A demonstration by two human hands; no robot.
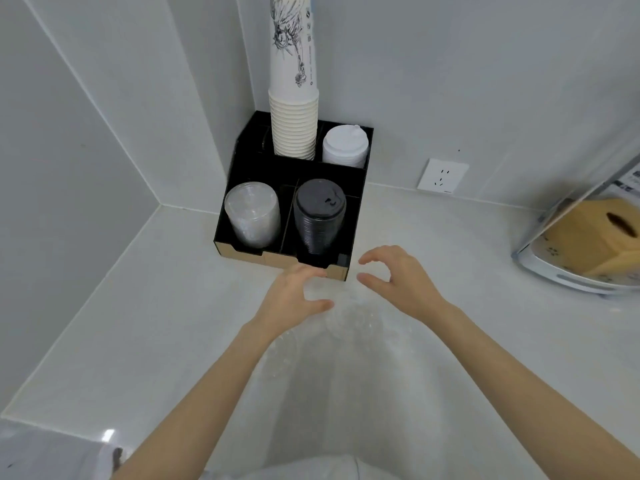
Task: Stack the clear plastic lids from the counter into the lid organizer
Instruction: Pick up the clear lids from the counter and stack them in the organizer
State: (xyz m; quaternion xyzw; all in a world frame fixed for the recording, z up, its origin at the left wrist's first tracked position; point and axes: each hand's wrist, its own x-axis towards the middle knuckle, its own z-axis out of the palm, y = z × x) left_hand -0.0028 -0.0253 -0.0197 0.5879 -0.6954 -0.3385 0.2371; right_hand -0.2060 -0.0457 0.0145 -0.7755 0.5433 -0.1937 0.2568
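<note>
Lids: clear lids [349, 320] lie loose on my desk [173, 323], just in front of the organizer [360, 216]; they are faint and blurred, so I cannot count them.
Clear stack: a clear stack [252, 213] stands in the front left compartment.
Black lids: black lids [320, 216] fill the front right compartment.
Back row: paper cups [294, 129] rise tall beside white lids [345, 145].
Left hand: my left hand [294, 299] hovers over the loose lids, fingers spread, clamped on nothing.
Right hand: my right hand [398, 278] is curled apart, thumb and fingers not meeting, holding nothing.
Wall: socket [442, 175] to the right.
</note>
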